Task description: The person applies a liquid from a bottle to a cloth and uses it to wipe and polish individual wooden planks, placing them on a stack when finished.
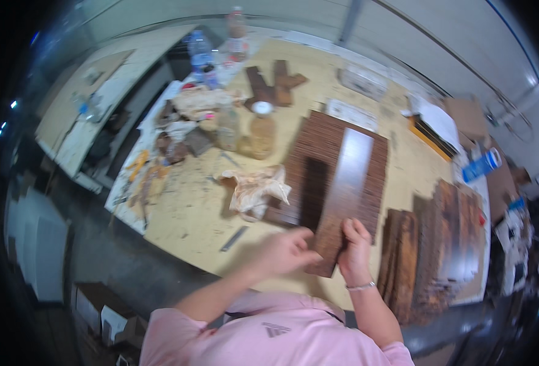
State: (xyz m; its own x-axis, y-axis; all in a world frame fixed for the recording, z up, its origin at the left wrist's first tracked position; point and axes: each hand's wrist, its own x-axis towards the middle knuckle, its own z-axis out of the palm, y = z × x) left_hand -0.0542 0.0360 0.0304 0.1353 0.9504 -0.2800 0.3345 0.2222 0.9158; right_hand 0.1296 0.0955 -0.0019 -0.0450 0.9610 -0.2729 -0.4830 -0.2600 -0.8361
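Observation:
A long brown wood plank (347, 174) with a glossy, light-reflecting face slants away from me above the table. My right hand (356, 247) grips its near right edge, thumb along the side. Beside the plank's near left edge, my left hand (286, 251) has curled fingers. It is somewhat blurred, and anything between its fingertips is too small to make out. Under the plank lies a stack of dark brown, ridged boards (318, 140), partly covered. A crumpled, stained cloth (257, 188) rests left of that stack, over the end of another dark strip (281, 213).
Upright rough planks (446, 238) are stacked at the right. Jars with yellowish contents (262, 131), plastic bottles (201, 52), rags (202, 100) and wood offcuts (269, 85) stand or lie toward the back left. A flat grey strip (234, 238) lies near the table's front edge.

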